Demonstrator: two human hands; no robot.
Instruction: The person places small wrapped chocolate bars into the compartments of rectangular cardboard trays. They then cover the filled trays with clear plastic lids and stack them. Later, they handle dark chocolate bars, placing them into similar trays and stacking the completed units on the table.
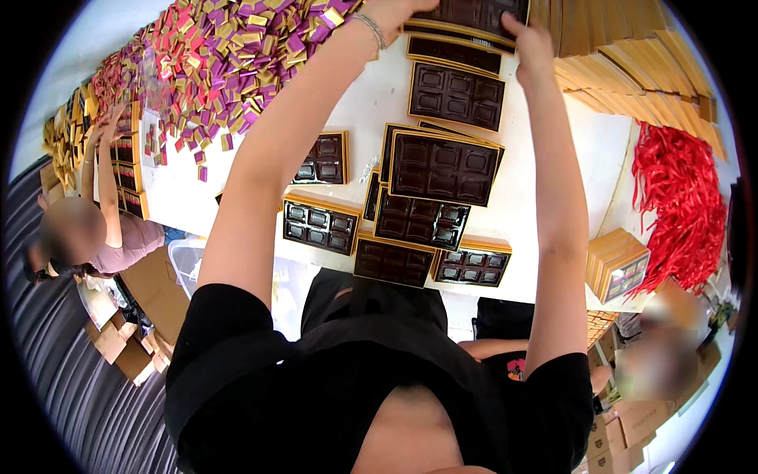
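Note:
Both arms reach to the far side of the white table (pixel 596 150). A gold-edged box with a dark compartment tray (pixel 467 14) is between my hands, cut off by the top edge of the view. My left hand (pixel 395 16) grips its left side, fingers partly out of view. My right hand (pixel 535 54) closes on its right side, thumb over the rim. Just below lies a similar box (pixel 456 93). Nearer me, more boxes overlap in a loose pile, among them a tilted top box (pixel 442 166) and a glossy-tray box (pixel 320 223).
Small purple, gold and red wrapped pieces (pixel 229 59) heap at the far left. Stacked gold boxes (pixel 632 47) rise at the far right, above red shredded paper (pixel 679 197) and a smaller box stack (pixel 620 265). A co-worker (pixel 118 245) reaches over boxes at left; another person (pixel 659 363) is at right.

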